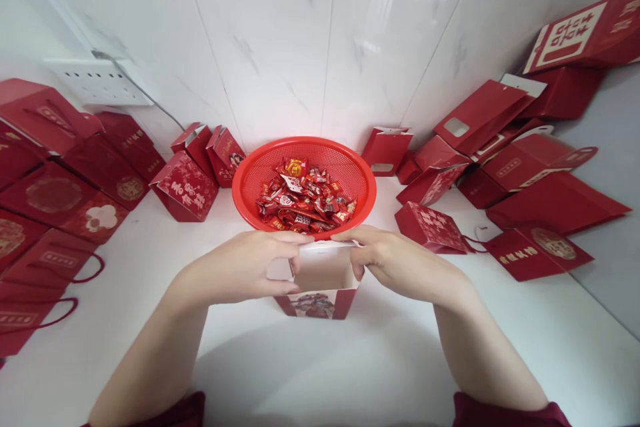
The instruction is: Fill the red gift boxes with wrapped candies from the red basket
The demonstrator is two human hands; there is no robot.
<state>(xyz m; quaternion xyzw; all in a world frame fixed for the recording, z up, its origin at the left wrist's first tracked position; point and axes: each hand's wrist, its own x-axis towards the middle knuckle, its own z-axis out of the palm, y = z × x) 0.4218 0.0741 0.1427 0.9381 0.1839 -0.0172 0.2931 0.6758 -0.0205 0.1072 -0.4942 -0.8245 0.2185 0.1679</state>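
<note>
A small red gift box (345,304) with a picture on its front stands upright on the white table, its top open and its pale inside showing. My left hand (250,265) is at the box's left side, thumb and fingers curved on its rim and back flap. On the other side, my right hand (395,259) pinches the right end of the back flap. Just behind the box sits a red plastic basket (367,200) holding many wrapped candies (305,197). The fingertips of both hands come close to the basket's front rim.
Red gift boxes (55,193) are stacked at the left, some with cord handles. More red boxes (505,160) pile up at the right. Small boxes (185,187) flank the basket. A tiled wall (280,33) with a power socket (97,83) rises behind.
</note>
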